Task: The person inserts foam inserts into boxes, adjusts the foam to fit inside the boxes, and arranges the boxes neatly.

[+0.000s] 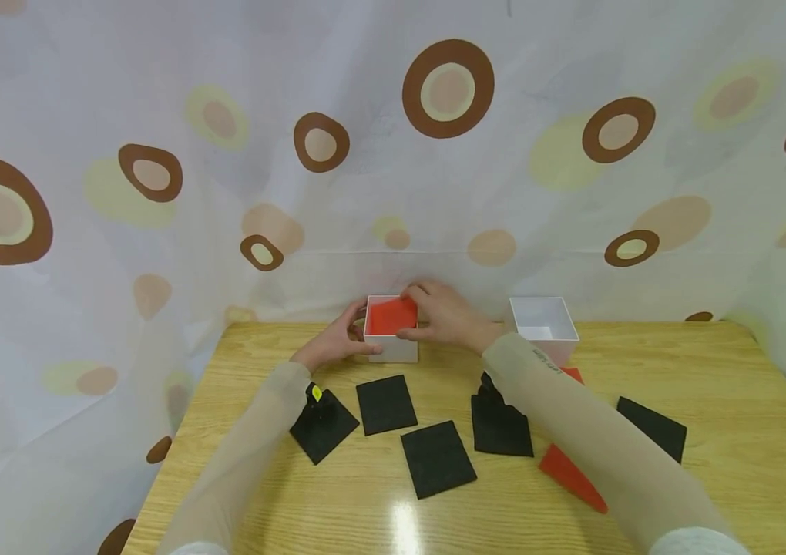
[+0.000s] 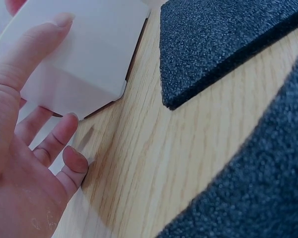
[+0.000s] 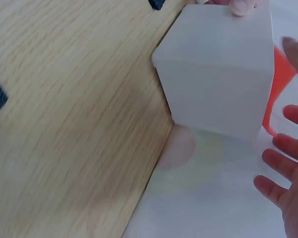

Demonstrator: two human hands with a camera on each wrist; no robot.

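The left hand (image 1: pixel 334 344) grips a white, square box (image 1: pixel 394 351); a flat red sheet (image 1: pixel 389 317), partly inside, lies just left of the nearer, wide-spread right hand (image 1: pixel 443 314).

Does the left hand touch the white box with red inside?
Touching: in the left wrist view, the left hand rests its thumb on the box.
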